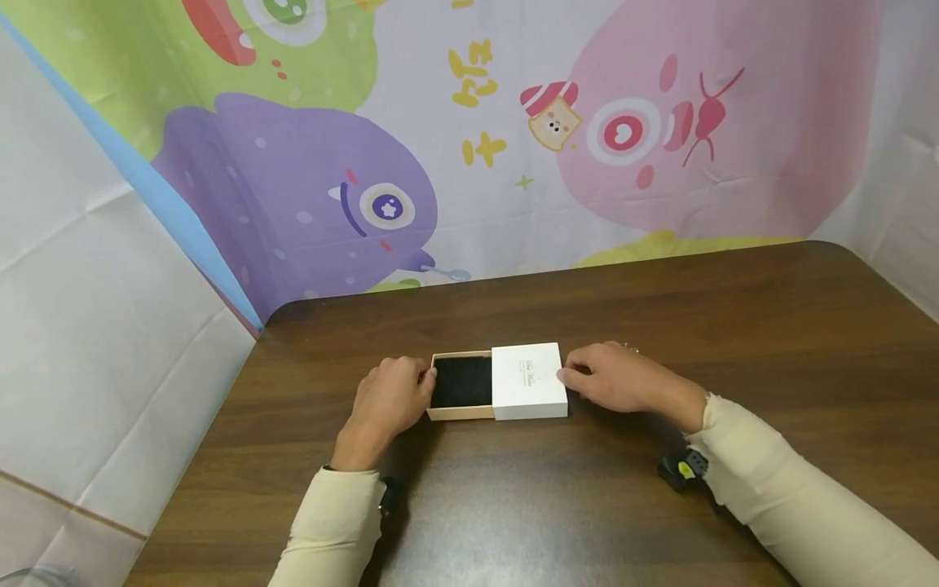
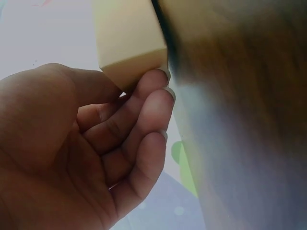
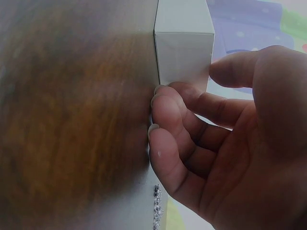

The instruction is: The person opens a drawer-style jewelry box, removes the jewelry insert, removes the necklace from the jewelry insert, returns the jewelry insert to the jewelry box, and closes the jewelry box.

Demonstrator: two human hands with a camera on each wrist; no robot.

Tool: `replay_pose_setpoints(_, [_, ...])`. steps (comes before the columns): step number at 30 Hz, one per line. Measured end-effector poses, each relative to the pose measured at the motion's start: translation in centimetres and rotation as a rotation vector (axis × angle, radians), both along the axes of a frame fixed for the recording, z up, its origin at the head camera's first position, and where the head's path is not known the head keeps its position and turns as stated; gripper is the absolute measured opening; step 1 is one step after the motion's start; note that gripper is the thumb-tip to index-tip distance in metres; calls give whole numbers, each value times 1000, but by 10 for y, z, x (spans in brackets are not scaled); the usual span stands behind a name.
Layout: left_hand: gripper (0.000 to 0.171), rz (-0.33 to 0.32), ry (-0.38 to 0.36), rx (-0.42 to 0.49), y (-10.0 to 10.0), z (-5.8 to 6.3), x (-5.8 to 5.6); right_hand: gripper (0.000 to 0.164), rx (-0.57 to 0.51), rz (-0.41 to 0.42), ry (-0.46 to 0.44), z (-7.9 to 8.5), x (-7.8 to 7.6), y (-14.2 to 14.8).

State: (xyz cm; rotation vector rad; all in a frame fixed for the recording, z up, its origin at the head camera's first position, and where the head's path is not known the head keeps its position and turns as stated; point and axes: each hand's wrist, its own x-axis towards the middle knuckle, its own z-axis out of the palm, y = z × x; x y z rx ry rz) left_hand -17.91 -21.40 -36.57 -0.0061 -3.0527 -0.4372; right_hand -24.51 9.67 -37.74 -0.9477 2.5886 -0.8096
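A small drawer-style gift box lies on the wooden table, its two parts partly slid apart. The tan inner drawer (image 1: 462,413), lined with a black pad (image 1: 462,381), sticks out to the left from the white sleeve (image 1: 530,379), which bears faint gold lettering. At the drawer's left end, my left hand (image 1: 390,395) pinches it with thumb and curled fingers. My right hand (image 1: 619,379) grips the sleeve's right end, its thumb at the upper edge and fingers curled against the end face (image 3: 184,57). Just behind the right hand lies a small silvery, chain-like thing (image 1: 631,348), partly hidden.
The brown wooden table (image 1: 499,497) extends around the box. Behind it hangs a curtain (image 1: 506,212) with cartoon prints, and pale cloth (image 1: 95,244) hangs at the left side. Dark wrist cameras (image 1: 682,469) sit below the cream sleeves.
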Motion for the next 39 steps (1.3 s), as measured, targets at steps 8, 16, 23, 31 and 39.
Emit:
replay_pose_setpoints(8, [32, 0, -11, -7, -1, 0, 0, 27, 11, -1, 2, 1, 0, -1])
replay_pose_setpoints(16, [31, 10, -26, 5, 1, 0, 0, 28, 16, 1, 0, 0, 0, -2])
replay_pose_setpoints(23, [29, 2, -22, 3, 3, 1, 0, 29, 12, -2, -2, 0, 1, -2])
replay_pose_setpoints(31, [28, -12, 1, -30, 4, 0, 0, 29, 0, 12, 14, 0, 1, -1])
replay_pose_setpoints(39, [26, -15, 19, -29, 4, -1, 1, 29, -6, 10, 10, -1, 0, -1])
